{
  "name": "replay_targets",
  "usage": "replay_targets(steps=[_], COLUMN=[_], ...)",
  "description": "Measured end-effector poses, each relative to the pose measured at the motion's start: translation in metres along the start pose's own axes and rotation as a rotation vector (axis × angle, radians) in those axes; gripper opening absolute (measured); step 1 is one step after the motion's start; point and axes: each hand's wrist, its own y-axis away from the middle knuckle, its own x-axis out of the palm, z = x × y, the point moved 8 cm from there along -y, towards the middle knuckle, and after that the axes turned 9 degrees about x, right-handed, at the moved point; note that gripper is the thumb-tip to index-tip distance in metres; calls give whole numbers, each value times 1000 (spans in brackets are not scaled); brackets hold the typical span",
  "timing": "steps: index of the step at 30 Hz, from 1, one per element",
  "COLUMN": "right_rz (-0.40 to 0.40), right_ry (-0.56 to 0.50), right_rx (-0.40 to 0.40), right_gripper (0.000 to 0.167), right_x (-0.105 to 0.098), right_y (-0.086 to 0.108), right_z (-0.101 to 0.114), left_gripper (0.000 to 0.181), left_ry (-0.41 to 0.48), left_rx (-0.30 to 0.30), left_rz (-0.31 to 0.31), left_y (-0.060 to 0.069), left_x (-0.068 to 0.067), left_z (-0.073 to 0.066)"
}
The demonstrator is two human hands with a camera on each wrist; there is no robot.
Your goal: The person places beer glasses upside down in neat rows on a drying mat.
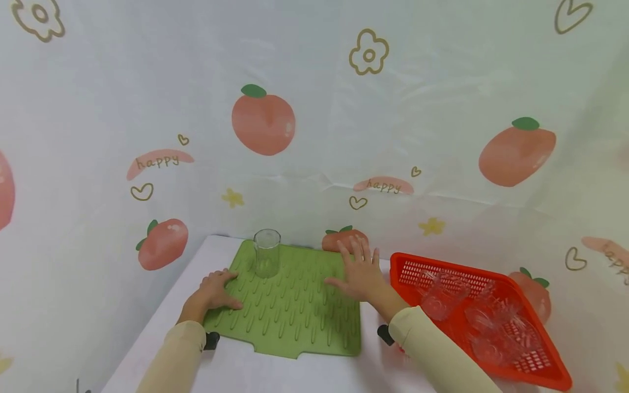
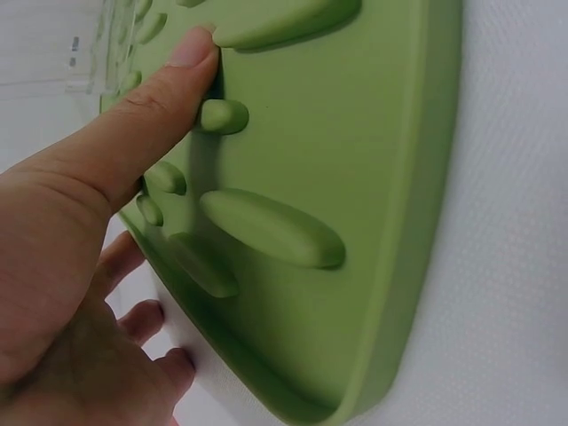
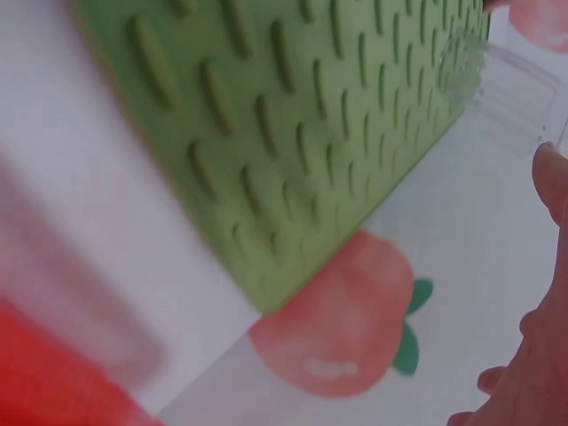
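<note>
A green silicone drying mat (image 1: 295, 305) with raised ridges lies on the table. Upside down or upright, I cannot tell which, a clear drinking glass (image 1: 267, 259) stands near the mat's far left corner. My left hand (image 1: 213, 292) is at the mat's left edge; in the left wrist view its thumb (image 2: 151, 111) lies straight over the ridges, while the other fingers are beyond the rim. Over the mat's far right part, my right hand (image 1: 361, 275) is spread with nothing in it. Only part of that hand shows in the right wrist view.
To the right sits a red plastic basket (image 1: 400, 267) holding several clear glasses (image 1: 439, 300). Behind the white table (image 1: 157, 333) hangs a pale curtain (image 1: 314, 136) printed with fruit, hearts and flowers. A dark wrist camera (image 1: 385, 334) is near the basket's left side.
</note>
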Motion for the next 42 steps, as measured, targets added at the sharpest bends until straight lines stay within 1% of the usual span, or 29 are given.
replay_targets(steps=[5, 12, 18, 23, 27, 34, 38, 42], right_rz=[-17, -35, -71, -65, -46, -46, -17, 13], right_ry=[56, 2, 17, 24, 30, 9, 25, 18], right_rx=[15, 41, 64, 90, 118, 165, 194, 217], right_gripper=[99, 102, 99, 95, 95, 97, 98, 99], right_x=[-9, -21, -24, -27, -28, -32, -32, -33], right_y=[0, 6, 12, 20, 28, 38, 43, 48], right_z=[-18, -44, -73, -93, -109, -138, -154, -170], left_gripper=[98, 98, 98, 99, 99, 100, 100, 100], left_ry=[9, 13, 8, 13, 15, 22, 19, 15], left_rx=[-16, -23, -22, -32, -27, -30, -23, -21], left_rz=[7, 7, 16, 18, 19, 20, 14, 11], left_y=[1, 0, 0, 0, 0, -1, 0, 0], left_x=[0, 0, 0, 0, 0, 2, 1, 2], left_z=[2, 1, 0, 2, 2, 3, 2, 1])
